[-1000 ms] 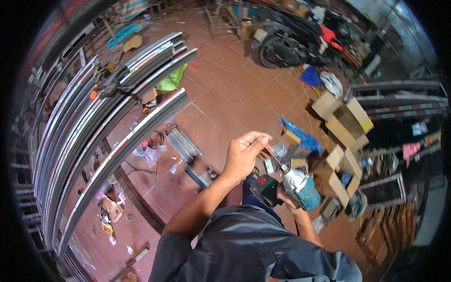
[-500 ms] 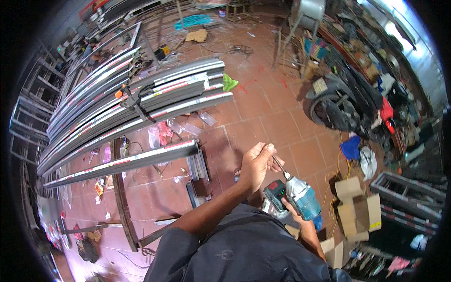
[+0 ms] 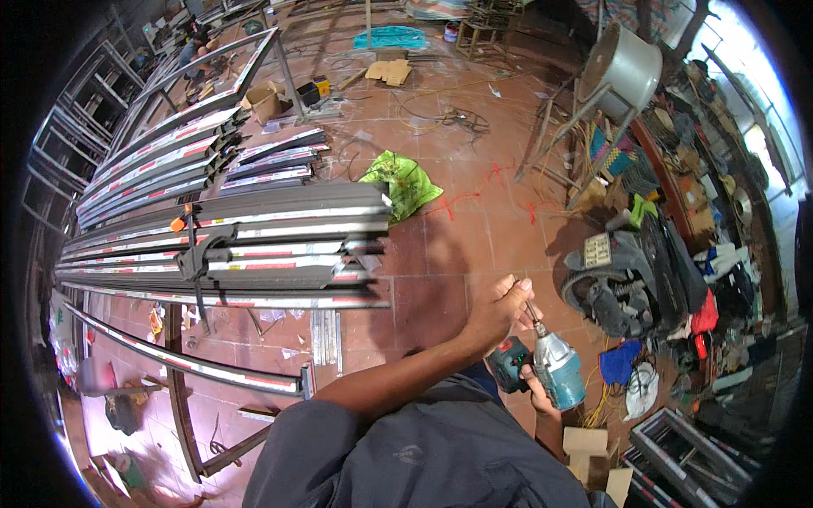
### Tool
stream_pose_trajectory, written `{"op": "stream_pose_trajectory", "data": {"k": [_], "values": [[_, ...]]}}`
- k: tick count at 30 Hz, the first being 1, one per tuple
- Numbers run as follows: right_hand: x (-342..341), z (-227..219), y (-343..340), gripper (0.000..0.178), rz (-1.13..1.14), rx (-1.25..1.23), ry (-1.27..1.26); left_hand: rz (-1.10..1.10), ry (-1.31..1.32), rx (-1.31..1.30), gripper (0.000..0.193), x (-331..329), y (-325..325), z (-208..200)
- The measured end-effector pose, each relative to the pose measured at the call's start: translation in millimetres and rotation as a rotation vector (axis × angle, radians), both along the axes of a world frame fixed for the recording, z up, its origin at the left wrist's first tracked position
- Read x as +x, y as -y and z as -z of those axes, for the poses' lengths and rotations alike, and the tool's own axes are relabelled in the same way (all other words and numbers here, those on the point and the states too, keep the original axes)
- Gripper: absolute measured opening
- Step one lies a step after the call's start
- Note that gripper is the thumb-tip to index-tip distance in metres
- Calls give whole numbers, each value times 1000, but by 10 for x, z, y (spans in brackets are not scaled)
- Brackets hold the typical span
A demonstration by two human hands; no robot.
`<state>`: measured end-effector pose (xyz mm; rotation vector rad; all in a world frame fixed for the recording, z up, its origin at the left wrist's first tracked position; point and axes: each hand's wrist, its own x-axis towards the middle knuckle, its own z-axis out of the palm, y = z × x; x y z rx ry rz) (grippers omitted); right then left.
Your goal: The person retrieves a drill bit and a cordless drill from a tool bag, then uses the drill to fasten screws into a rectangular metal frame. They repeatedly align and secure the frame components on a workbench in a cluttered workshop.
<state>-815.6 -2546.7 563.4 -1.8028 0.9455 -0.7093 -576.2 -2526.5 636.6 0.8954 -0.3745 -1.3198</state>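
Note:
A teal and silver cordless impact driver (image 3: 562, 371) is in my right hand (image 3: 539, 393), whose fingers wrap its grip below the body. Its black battery (image 3: 509, 364) points left, toward my body. From the nose a long thin driver bit (image 3: 531, 315) rises up and slightly left. My left hand (image 3: 498, 315) is closed in a pinch around the bit's far end, thumb and forefinger together. Whether a screw sits at the tip is hidden by the fingers.
Left of me, dark metal profiles (image 3: 288, 199) lie stacked, with a clamp (image 3: 201, 254) across them. One separate profile (image 3: 195, 360) lies nearer. A green bag (image 3: 402, 184) sits by the stack's end. Rightward are a motorbike (image 3: 627, 279), a large drum (image 3: 622, 68), cardboard (image 3: 586, 444) and metal frames (image 3: 690, 457).
My view has shifted, so the profile stack sits closer and the green bag shows more fully. Both hands keep the same hold on the driver and its bit.

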Motion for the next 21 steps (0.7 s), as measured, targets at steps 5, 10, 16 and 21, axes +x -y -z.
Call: {"op": "stream_pose_trajectory", "data": {"k": [5,10,16,21], "values": [[265,1187,1628,49,-140,352,247,-210,-2,17,28,564,1020,225],[1258,1035,2982,48,-558,191,106,-487,26,7,27,1145,1975,246],[2729,673,4280,46,-978,-372,-225,-715,3,24,28,1956,2693,190],[4071,613,4996,45,-1021,-460,-64,-790,6,-2,26,3034,3315,257]]}}
